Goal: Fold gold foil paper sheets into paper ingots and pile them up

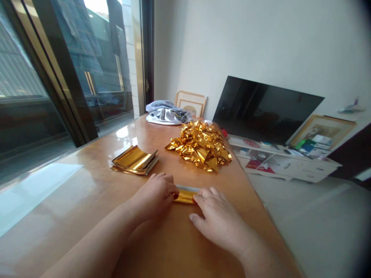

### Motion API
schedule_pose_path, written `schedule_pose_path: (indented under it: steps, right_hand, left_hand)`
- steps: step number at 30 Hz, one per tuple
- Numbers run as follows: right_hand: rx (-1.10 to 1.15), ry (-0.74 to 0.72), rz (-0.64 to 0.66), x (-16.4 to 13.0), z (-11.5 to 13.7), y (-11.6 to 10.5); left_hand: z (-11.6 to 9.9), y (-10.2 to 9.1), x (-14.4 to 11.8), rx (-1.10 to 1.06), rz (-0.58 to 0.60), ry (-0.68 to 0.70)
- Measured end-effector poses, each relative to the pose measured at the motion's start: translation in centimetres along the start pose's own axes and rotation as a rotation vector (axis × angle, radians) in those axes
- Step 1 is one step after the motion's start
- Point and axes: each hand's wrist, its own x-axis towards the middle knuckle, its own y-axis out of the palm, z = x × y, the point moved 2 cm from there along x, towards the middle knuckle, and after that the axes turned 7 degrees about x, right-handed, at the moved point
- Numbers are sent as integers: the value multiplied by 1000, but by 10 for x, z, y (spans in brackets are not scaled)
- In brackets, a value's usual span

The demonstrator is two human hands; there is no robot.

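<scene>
A folded strip of gold foil paper [185, 196] lies flat on the wooden table, with a pale edge showing along its far side. At its left end my left hand [158, 192] is closed, its curled fingers gripping the paper. My right hand [217, 212] rests its fingertips on the right end, and its thumb stands apart on the near side, off the paper. Beyond my left hand lies a stack of gold foil sheets [135, 159], slightly curled. A heap of folded gold foil pieces [203, 144] is piled beyond the strip, toward the table's right edge.
Bundled grey-blue cloth [166, 112] lies at the table's far end, before leaning picture frames [191, 102]. To the right, past the table edge, a large black television [266, 108] stands on a white cabinet [301, 168]. Glass sliding doors [84, 58] are on the left.
</scene>
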Motion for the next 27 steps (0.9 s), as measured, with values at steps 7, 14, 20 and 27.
schedule_pose_path:
  steps: [7,14,20,27]
  right_hand:
    - [2,-12,-6,-2,-1,1]
    - [0,-13,-20,-2,-1,1]
    - [-12,-15,-26,-3,0,1]
    - [-18,7,-25,-3,0,3]
  left_hand:
    - [7,-2,-3,34,74,0]
    - [5,-4,-3,41,89,4]
    - [4,-5,-3,57,94,1]
    - [4,-4,-4,69,82,-2]
